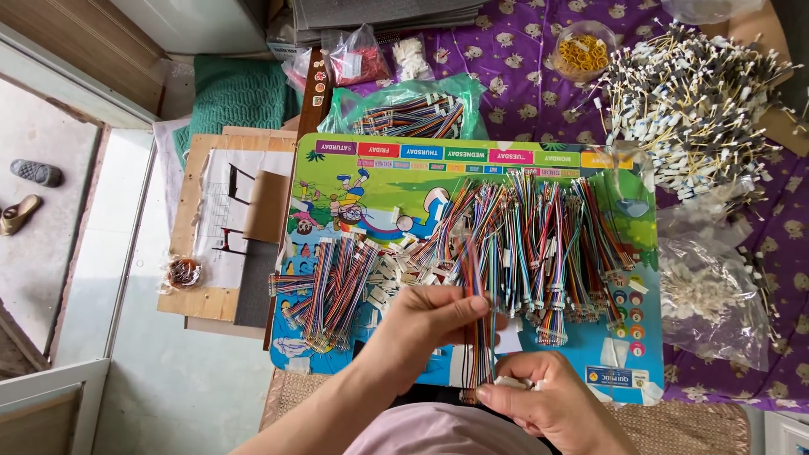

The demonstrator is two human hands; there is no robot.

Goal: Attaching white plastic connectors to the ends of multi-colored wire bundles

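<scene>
Ribbon-cable bundle (480, 337), multicoloured, hangs nearly upright over the near edge of the colourful board (379, 181), its long axis running away from the person, its lower end at the right hand (552, 396). Left hand (430, 320) pinches its upper part shut; right fingers close on the white connector end. Seemingly the wires are being gathered and evened; next calls for keeping ends flush. More cables (539, 244) lie behind.

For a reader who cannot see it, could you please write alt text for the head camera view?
Seen from above, a person's left hand and right hand hold a bundle of multicoloured ribbon wires over a colourful children's board strewn with similar wire bundles. A heap of white-tipped parts lies on purple cloth behind.
</scene>
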